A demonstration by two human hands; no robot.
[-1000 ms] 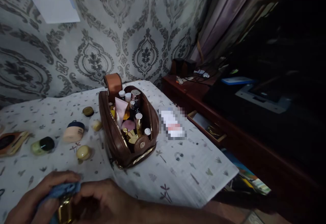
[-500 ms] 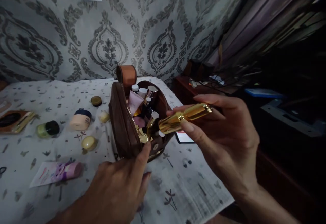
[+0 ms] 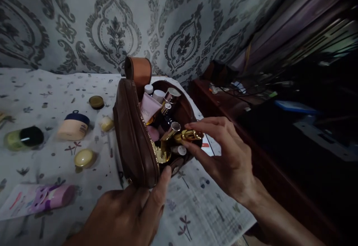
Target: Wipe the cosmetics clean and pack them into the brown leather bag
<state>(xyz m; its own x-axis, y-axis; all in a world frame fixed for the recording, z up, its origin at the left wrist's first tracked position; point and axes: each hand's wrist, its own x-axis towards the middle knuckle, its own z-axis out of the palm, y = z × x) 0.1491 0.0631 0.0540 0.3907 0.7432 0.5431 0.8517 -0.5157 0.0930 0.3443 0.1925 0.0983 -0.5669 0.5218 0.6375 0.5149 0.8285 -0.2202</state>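
Observation:
A brown zippered makeup bag (image 3: 127,134) stands unzipped on the cloth, filled with bottles and tubes. My right hand (image 3: 226,152) pinches a shiny gold lipstick tube (image 3: 191,135) between thumb and fingers, its far end over the bag's right side. Inside the bag are a pink squeeze tube (image 3: 150,108), a silver-capped bottle (image 3: 172,96), white-capped bottles and other gold pieces (image 3: 162,153). My left hand (image 3: 125,212) holds the bag's near corner, index finger stretched along its front end and the other fingers against the outside, partly hidden.
Left of the bag lie a peach jar with a navy lid (image 3: 73,126), a green bottle with a black cap (image 3: 24,138), a yellow round pot (image 3: 84,158) and a pink-capped tube (image 3: 39,199). A phone (image 3: 208,147) lies partly behind my right hand. Dark furniture (image 3: 215,104) stands at the right.
My right hand has brought the gold lipstick tube left and down to the bag's opening. My left hand has shifted slightly against the bag's near end. The view has moved closer.

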